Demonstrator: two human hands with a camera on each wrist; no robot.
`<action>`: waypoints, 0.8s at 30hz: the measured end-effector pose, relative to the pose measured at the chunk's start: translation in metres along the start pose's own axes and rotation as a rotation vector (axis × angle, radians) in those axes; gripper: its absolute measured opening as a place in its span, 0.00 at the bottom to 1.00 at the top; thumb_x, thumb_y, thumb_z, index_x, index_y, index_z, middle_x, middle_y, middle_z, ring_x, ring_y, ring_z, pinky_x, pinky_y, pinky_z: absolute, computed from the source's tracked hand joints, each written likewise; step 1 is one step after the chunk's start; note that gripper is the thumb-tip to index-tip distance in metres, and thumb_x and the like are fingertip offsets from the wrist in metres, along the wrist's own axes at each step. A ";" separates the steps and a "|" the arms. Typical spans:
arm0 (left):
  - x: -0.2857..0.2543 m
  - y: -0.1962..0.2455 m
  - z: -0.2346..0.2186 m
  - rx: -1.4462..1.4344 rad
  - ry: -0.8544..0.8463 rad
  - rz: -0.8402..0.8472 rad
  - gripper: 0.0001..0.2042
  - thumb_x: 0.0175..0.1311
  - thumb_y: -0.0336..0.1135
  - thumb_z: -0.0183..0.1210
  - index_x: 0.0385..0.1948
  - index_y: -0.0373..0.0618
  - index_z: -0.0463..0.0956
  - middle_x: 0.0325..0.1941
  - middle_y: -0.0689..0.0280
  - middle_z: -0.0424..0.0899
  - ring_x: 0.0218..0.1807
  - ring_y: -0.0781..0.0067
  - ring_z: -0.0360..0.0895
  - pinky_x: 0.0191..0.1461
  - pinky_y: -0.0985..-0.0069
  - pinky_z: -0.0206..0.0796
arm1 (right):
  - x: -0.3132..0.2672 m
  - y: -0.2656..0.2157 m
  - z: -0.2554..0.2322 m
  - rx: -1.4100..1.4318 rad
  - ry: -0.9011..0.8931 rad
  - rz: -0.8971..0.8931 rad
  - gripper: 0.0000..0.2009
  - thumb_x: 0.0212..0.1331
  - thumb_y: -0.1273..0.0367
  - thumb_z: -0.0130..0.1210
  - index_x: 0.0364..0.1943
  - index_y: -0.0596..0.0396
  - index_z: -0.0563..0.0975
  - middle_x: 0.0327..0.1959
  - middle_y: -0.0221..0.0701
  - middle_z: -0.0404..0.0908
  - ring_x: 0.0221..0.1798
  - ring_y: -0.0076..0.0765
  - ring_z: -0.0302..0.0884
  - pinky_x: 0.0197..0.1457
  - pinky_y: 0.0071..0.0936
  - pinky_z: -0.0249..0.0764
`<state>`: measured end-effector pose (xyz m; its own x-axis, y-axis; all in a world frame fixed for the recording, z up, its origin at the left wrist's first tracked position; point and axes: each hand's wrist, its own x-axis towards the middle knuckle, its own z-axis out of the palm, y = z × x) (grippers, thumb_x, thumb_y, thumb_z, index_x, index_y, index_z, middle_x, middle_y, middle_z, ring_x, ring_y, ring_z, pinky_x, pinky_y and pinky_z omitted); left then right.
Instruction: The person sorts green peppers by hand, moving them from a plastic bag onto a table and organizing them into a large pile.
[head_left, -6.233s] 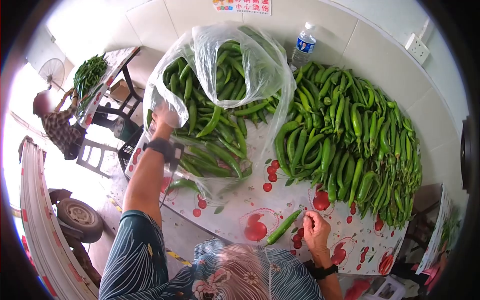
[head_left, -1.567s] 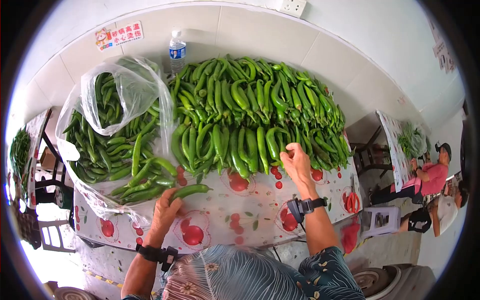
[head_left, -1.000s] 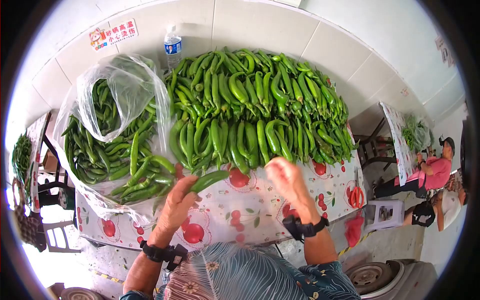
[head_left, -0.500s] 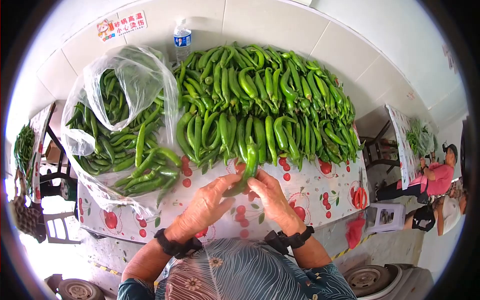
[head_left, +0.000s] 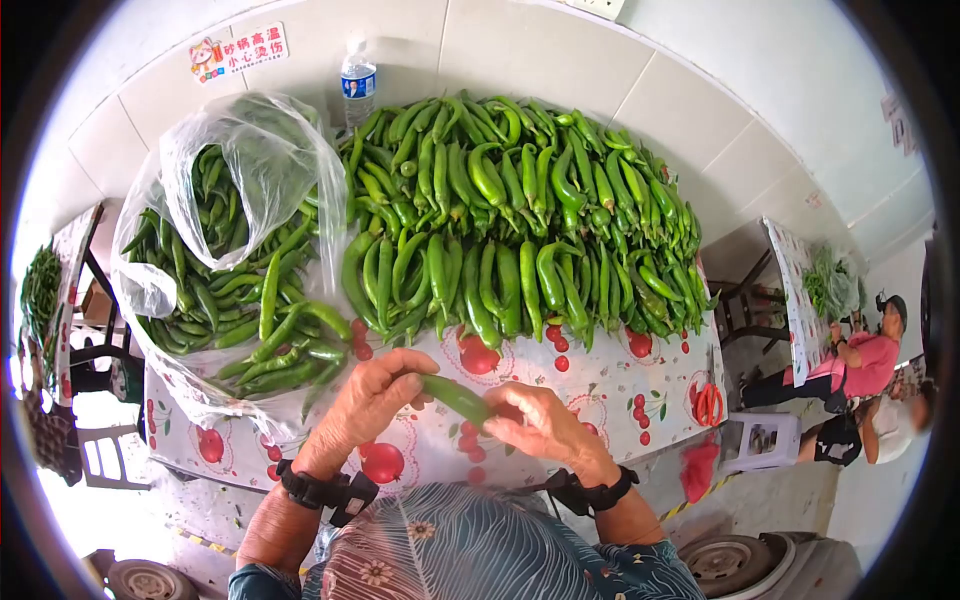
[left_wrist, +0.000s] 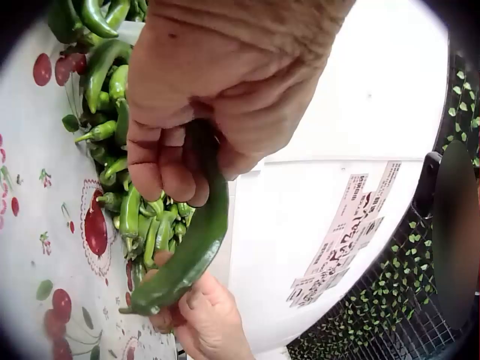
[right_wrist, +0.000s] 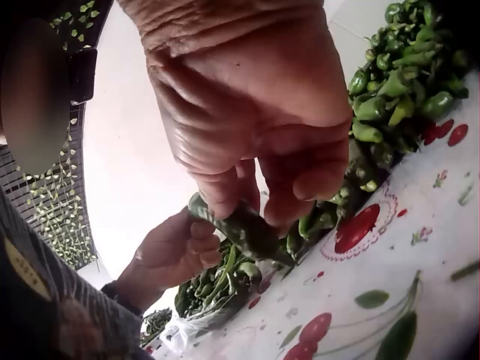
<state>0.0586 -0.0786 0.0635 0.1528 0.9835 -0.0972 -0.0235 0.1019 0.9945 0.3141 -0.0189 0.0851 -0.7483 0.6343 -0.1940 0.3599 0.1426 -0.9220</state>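
The pepper (head_left: pixel 456 397) is held just above the surface (head_left: pixel 600 385), in front of the big pile of peppers (head_left: pixel 520 230). The left hand (head_left: pixel 375 395) curls its fingers round one end, the right hand (head_left: pixel 535 425) pinches the other — a two-ended grip that, I'd guess, lets the person turn it and look it over. More peppers fill the plastic bag (head_left: pixel 250 170) at the left.

A pepper (head_left: pixel 455 396) is held between both hands over the bench's (head_left: pixel 600 385) near edge. Behind it, a pepper pile (head_left: pixel 520 220) is spread toward the wall; a bag (head_left: pixel 225 250) of peppers lies left of the pile, a bottle (head_left: pixel 357 85) behind them.
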 end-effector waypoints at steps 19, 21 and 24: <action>-0.019 -0.031 -0.005 0.422 0.181 0.020 0.12 0.62 0.27 0.54 0.46 0.38 0.75 0.34 0.62 0.83 0.37 0.73 0.80 0.44 0.77 0.72 | -0.002 0.059 -0.085 -0.127 1.015 -0.021 0.14 0.49 0.74 0.64 0.39 0.56 0.72 0.33 0.27 0.76 0.34 0.22 0.73 0.36 0.25 0.73; -0.025 -0.043 -0.006 0.449 0.249 0.036 0.09 0.62 0.29 0.57 0.42 0.40 0.78 0.30 0.59 0.83 0.33 0.69 0.81 0.39 0.75 0.72 | 0.006 0.076 -0.100 -0.314 1.061 0.040 0.14 0.48 0.73 0.64 0.38 0.56 0.73 0.32 0.28 0.76 0.33 0.25 0.74 0.37 0.26 0.73; -0.037 -0.057 -0.008 0.532 0.229 -0.052 0.09 0.61 0.30 0.57 0.42 0.42 0.79 0.30 0.56 0.83 0.33 0.66 0.82 0.40 0.73 0.72 | 0.021 0.099 -0.111 -0.497 1.028 0.082 0.15 0.46 0.70 0.66 0.37 0.55 0.74 0.34 0.33 0.79 0.37 0.38 0.76 0.43 0.33 0.73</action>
<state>0.0463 -0.1195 0.0105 -0.0782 0.9925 -0.0937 0.4873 0.1201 0.8649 0.3957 0.0923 0.0273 0.0152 0.9440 0.3297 0.7381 0.2119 -0.6406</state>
